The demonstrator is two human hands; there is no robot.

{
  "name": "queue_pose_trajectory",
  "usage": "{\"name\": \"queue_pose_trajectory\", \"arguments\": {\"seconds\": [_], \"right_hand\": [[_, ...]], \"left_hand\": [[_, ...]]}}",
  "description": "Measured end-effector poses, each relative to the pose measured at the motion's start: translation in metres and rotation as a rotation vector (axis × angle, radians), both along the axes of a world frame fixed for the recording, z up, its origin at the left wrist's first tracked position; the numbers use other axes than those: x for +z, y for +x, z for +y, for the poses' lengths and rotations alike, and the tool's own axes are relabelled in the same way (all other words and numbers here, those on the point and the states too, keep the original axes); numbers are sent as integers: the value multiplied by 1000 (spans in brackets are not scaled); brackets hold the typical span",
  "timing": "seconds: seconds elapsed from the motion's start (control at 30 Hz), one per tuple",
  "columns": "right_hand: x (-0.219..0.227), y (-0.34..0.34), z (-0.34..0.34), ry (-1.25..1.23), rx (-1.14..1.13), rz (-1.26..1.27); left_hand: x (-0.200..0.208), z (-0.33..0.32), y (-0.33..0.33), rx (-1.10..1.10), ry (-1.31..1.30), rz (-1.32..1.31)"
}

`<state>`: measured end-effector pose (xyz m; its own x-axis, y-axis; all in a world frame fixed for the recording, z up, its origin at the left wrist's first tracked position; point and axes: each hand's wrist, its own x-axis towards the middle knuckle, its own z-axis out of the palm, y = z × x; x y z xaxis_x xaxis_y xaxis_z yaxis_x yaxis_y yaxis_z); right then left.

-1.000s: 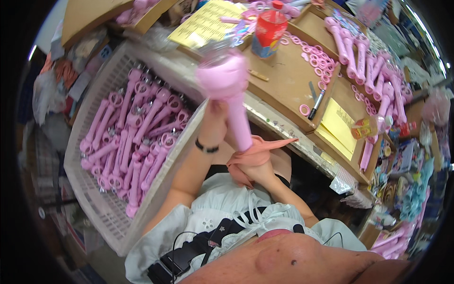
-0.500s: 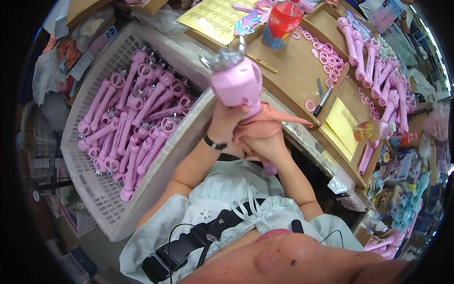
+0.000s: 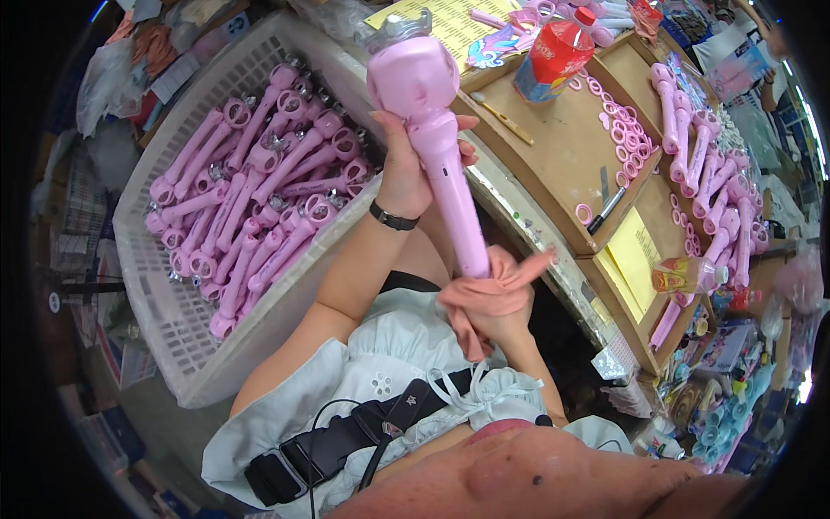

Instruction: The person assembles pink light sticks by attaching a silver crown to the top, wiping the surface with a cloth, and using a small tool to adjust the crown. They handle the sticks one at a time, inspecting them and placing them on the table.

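A pink plastic toy wand (image 3: 445, 177) with a silver crown on its broad head slants across the middle of the view, crown end away from me. My left hand (image 3: 405, 169) grips it just below the head, fingers wrapped round the handle. Around the wand's lower end is a salmon-coloured cloth (image 3: 484, 294). My right hand (image 3: 508, 322) is closed on that cloth and mostly hidden under it.
At left, a white plastic basket (image 3: 160, 368) holds several similar wands. Cardboard trays (image 3: 527, 177) on the table carry pink rings (image 3: 618, 130), a marker (image 3: 609, 208), a brush (image 3: 503, 118), a red-labelled bottle (image 3: 553, 56) and more wands (image 3: 683, 130).
The cloth and my right hand have slid down from near the wand's head to its lower end. The wand's handle is now exposed, and its head is a little farther away.
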<state>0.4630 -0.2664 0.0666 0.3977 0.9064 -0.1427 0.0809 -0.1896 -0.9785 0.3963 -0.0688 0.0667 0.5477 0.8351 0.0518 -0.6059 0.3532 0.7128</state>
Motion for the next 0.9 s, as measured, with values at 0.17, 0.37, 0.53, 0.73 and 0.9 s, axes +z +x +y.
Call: {"name": "queue_pose_trajectory", "arguments": {"seconds": [0.17,0.37,0.53,0.73,0.9], "right_hand": [[-29,16,-8,-120,272,132],[-56,11,-19,-149,206,-156],[-51,3,-4,-337,15,-368],[-61,19,-4,324,185,-572],[-77,13,-16,199,27,-91]], "left_hand": [[0,-9,4,57,-120,-78],[-1,1,8,-166,-266,-365],[-3,-2,15,16,-196,-33],[-9,-7,13,101,-76,133],[-8,-5,9,-12,-65,21]]}}
